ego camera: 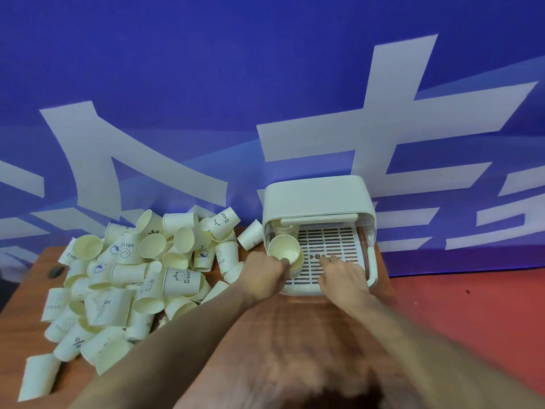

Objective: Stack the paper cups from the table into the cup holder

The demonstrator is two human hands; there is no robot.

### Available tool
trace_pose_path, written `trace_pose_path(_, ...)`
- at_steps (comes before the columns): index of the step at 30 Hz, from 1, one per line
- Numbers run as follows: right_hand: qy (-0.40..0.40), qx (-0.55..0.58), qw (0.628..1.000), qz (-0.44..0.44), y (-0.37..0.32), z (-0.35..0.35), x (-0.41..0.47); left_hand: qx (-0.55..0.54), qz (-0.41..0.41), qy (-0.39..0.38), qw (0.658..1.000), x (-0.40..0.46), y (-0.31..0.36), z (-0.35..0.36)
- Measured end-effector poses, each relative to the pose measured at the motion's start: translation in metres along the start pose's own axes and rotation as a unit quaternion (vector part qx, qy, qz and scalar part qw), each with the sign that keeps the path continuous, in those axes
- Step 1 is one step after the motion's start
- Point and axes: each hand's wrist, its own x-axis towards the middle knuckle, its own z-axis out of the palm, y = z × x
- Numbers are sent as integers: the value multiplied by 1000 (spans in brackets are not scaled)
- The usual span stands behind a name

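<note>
The left hand [265,268] pinches the near rim of a paper cup [284,249] that stands mouth-up at the front left corner of the cup holder [318,199], on the slotted tray [330,246]. The cup seems to sit in another cup, so a stack looks begun there, though I can't be sure how deep. The right hand [342,273] lies flat on the tray, fingers spread and straight, pressing down — a good brace, I'd judge, since the light holder could slide on the tabletop [295,335] when a cup is pushed home. Best to seat the cup straight, not tilted, and ease the grip so the rim isn't crushed.

From nine to eleven o'clock of the holder sprawls a heap of loose cups [132,270], tumbled every way; one lies just beside the holder's left wall. Behind hangs a blue banner [206,84]. The holder's raised lid overhangs the back of the tray — it limits how tall a stack goes there.
</note>
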Motion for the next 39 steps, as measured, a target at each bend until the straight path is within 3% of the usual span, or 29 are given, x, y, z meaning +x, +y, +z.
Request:
trace_pose_path(13, -21, 6, 1000, -9, -1, 16, 8, -48, -34, -59, 996, 16, -6, 24)
trace_pose_path(21, 4, 21, 1000, -22, -11, 2, 2, -68, -64, 10, 996, -8, -26, 10)
trace_pose_path(29, -1, 4, 995, -95, -76, -14, -13, -66, -192, 18, 979, -73, -89, 1)
trace_pose_path(36, 13, 11, 980, -197, -138, -27, -5, -137, -389, 33, 910, -148, -147, 13)
trace_pose_path(39, 23, -5, 974, -223, -155, -33, 7, -165, -409, 27, 897, -162, -154, 16)
